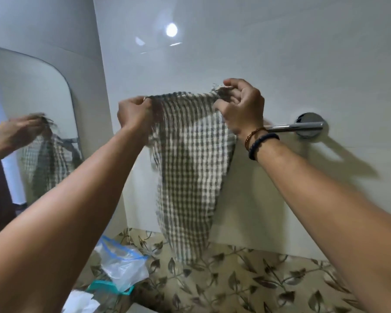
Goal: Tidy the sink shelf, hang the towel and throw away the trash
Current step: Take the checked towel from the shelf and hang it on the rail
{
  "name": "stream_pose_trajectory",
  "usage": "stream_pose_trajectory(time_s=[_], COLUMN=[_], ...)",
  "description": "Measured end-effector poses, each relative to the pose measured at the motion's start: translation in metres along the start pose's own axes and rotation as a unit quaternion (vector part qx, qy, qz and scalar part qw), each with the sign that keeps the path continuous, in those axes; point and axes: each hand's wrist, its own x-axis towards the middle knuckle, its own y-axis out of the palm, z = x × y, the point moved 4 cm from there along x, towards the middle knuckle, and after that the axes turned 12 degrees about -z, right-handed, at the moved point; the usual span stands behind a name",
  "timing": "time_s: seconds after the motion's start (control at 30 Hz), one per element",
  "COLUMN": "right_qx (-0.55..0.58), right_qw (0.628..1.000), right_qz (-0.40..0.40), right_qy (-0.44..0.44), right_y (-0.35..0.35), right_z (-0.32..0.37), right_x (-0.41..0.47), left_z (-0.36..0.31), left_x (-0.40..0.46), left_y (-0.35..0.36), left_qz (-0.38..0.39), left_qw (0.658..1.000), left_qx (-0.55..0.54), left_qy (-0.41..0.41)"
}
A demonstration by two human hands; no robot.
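A grey-and-white checked towel (187, 168) hangs in front of the white wall, stretched by its top edge between both hands. My left hand (134, 114) pinches the towel's left corner. My right hand (242, 105) grips the right corner, a little higher. The towel tapers down to a point just above the counter. A chrome towel bar (303, 127) sticks out from the wall to the right, behind my right wrist; most of its length is hidden by the hand and the towel.
A leaf-patterned counter (246, 281) runs below. On its left lie a clear plastic bag (122, 265), a teal item (104, 286) and white crumpled paper (81, 301). A mirror (32, 109) on the left wall reflects the hand and towel.
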Motion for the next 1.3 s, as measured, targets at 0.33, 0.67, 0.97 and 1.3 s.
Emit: stream_pose_trajectory(time_s=[0.33, 0.67, 0.97, 1.3], right_qx=[-0.178, -0.027, 0.02, -0.035], right_qw=[0.972, 0.965, 0.927, 0.946], right_qz=[0.085, -0.185, -0.299, -0.245], right_qy=[-0.13, -0.184, -0.223, -0.209], right_y=[-0.002, -0.02, -0.041, -0.042], right_z=[-0.003, 0.056, 0.088, 0.089], right_x=[0.018, 0.04, 0.043, 0.055], left_z=[0.007, -0.042, -0.058, -0.072], left_x=[-0.031, -0.021, 0.006, 0.0], left_y=[0.06, 0.027, -0.005, 0.02], left_qz=[0.177, -0.07, -0.131, -0.014], left_qw=[0.903, 0.901, 0.959, 0.986], left_qx=[0.297, 0.157, -0.017, -0.161], left_qy=[0.257, 0.399, 0.252, 0.052])
